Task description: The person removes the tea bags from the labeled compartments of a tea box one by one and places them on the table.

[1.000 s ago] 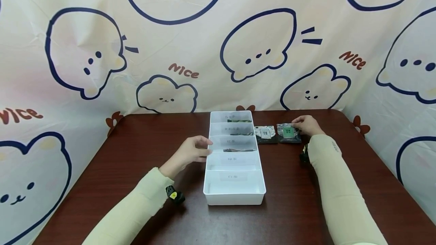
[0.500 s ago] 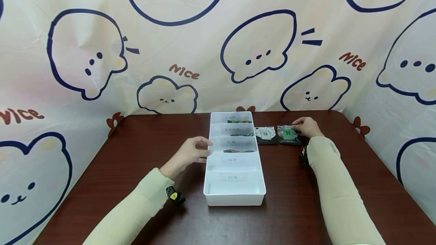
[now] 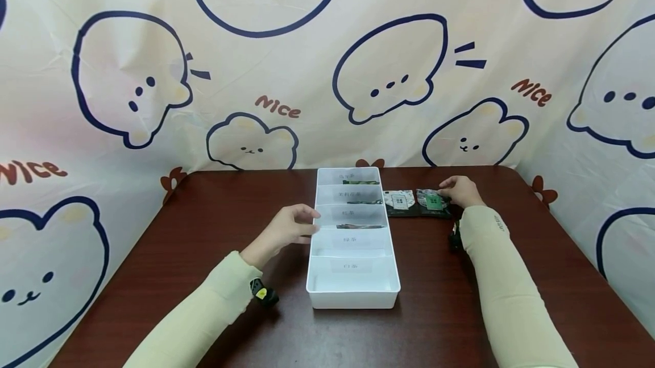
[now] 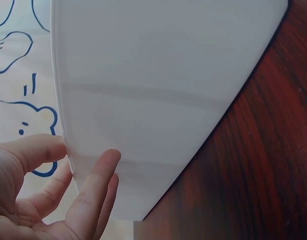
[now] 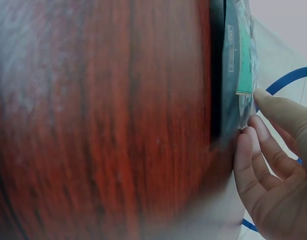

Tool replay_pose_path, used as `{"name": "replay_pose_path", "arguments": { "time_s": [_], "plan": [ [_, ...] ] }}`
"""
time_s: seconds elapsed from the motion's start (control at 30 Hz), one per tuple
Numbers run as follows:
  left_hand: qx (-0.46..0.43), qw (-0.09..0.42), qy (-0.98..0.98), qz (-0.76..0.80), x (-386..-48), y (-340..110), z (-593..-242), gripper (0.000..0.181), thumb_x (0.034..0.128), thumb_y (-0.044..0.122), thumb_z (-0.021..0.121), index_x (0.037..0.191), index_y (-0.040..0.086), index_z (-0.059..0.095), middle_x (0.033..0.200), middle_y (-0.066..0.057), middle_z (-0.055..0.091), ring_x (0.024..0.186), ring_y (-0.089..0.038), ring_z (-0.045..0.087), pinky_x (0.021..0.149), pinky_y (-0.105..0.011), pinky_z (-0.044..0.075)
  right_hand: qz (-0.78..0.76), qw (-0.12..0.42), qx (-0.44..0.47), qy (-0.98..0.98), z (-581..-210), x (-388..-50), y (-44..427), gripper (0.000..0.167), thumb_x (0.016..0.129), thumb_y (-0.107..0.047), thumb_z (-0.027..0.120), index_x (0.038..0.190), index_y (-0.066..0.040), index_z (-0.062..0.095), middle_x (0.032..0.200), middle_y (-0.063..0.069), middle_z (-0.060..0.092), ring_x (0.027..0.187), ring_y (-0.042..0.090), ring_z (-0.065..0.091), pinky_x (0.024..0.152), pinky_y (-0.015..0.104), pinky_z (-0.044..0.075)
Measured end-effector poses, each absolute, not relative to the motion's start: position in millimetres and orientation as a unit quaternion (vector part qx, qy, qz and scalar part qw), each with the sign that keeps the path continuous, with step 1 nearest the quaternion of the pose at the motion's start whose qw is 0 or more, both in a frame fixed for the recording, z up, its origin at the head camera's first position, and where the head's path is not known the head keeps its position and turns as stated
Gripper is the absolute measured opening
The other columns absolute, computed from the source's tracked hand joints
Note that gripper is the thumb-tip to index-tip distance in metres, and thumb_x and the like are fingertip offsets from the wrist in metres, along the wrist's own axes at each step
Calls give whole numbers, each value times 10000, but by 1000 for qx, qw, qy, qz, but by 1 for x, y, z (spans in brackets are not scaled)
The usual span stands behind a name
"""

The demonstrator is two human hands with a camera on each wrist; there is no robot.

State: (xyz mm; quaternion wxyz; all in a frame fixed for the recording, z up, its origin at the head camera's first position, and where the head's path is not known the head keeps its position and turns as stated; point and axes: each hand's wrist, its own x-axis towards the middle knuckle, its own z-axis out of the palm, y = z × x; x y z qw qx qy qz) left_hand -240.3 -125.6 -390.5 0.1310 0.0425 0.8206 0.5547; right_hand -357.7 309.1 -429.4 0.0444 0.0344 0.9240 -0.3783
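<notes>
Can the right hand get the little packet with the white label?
Probably yes. Nothing lies on top of the white-label packet, and it sits just past the green-label packet that the right hand pinches. The hand would likely need to let go first.

Curtained tabletop booth, cartoon-print cloth backdrop (image 3: pixel 307 66), wood-grain table (image 3: pixel 204 214)

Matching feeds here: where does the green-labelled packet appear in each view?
Head: the green-labelled packet is right of centre, at the right hand.
Left wrist: not in it.
Right wrist: upper right, steeply foreshortened, at that same hand.
Shared landmark: the reddish-brown table, visible in all three.
</notes>
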Motion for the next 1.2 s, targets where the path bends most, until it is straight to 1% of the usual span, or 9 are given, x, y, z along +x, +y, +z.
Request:
{"name": "replay_pose_path", "arguments": {
  "time_s": [0.2, 0.63, 0.87, 0.97, 1.07, 1.17, 1.2],
  "plan": [
    [45, 134, 818, 557, -241, -126, -390, 327, 846, 28, 707, 1158, -6, 616, 1189, -220, 588, 849, -239, 657, 754, -396, 604, -376, 47, 44, 925, -430, -359, 309, 257, 934, -167, 610, 1116, 13, 604, 1114, 218, 603, 949, 311, 610, 749, 371, 580],
    [40, 131, 821, 554, -241, -125, -391, 317, 849, 36, 710, 1152, 5, 623, 1189, -206, 591, 868, -237, 653, 751, -395, 604, -388, 47, 41, 919, -432, -360, 312, 287, 926, -173, 624, 1134, 24, 605, 1120, 219, 613, 931, 298, 616, 728, 349, 581],
    [43, 130, 822, 553, -241, -125, -392, 318, 849, 37, 711, 1153, 5, 622, 1182, -207, 593, 859, -238, 657, 751, -394, 604, -403, 42, 33, 914, -432, -359, 314, 325, 947, -212, 611, 1178, 15, 577, 1185, 237, 591, 965, 296, 607, 743, 349, 582],
    [41, 128, 824, 551, -241, -125, -392, 312, 851, 46, 712, 1148, 15, 626, 1177, -197, 596, 864, -239, 657, 751, -393, 604, -416, 36, 26, 908, -427, -358, 313, 370, 957, -251, 603, 1214, 11, 555, 1242, 249, 558, 1011, 331, 588, 788, 391, 574],
    [40, 127, 825, 549, -242, -125, -393, 306, 851, 52, 714, 1144, 23, 629, 1169, -185, 599, 867, -238, 657, 754, -393, 603, -449, 32, 6, 893, -418, -356, 307, 463, 970, -312, 582, 1291, 15, 517, 1333, 257, 498, 1113, 378, 544, 894, 464, 537],
    [39, 129, 824, 550, -242, -125, -393, 306, 851, 52, 715, 1144, 24, 630, 1159, -174, 603, 868, -239, 657, 760, -395, 602, -484, 25, -22, 875, -406, -356, 295, 552, 967, -394, 561, 1348, -3, 483, 1351, 238, 478, 1185, 396, 507, 968, 501, 494],
    [40, 128, 825, 549, -242, -125, -393, 305, 851, 55, 716, 1142, 26, 631, 1154, -168, 605, 867, -237, 656, 760, -395, 602, -492, 23, -35, 869, -398, -353, 288, 549, 972, -387, 554, 1355, -1, 478, 1343, 231, 481, 1156, 354, 535, 968, 476, 502]
  ]
}}
